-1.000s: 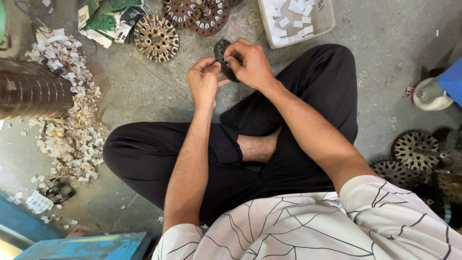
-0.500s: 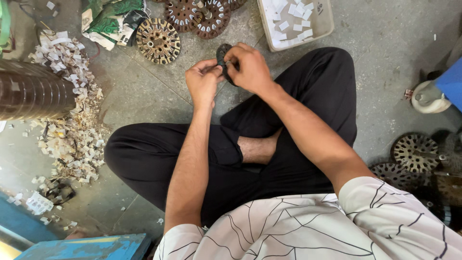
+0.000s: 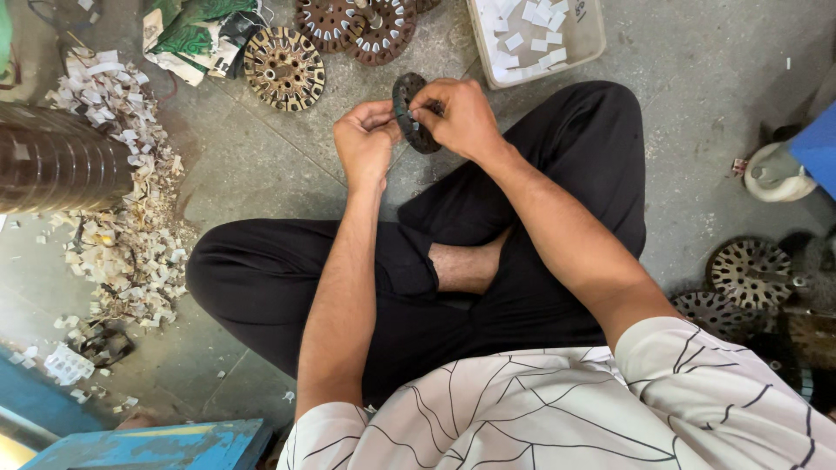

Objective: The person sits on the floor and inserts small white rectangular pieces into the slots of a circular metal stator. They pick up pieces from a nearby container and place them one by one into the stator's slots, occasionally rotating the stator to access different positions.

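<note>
Near the top centre of the frame, your left hand [image 3: 366,139] and right hand [image 3: 461,117] both grip a dark slotted metal disc [image 3: 409,111], held on edge above the concrete floor [image 3: 697,130]. A tray of white paper slips [image 3: 535,39] sits just beyond, and similar slotted discs [image 3: 283,68] lie toward the upper left.

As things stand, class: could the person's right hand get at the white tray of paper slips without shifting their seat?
Probably yes. The right hand grips the slotted metal disc, and the white tray lies just beyond on bare floor, nothing between; it must first let go.
</note>
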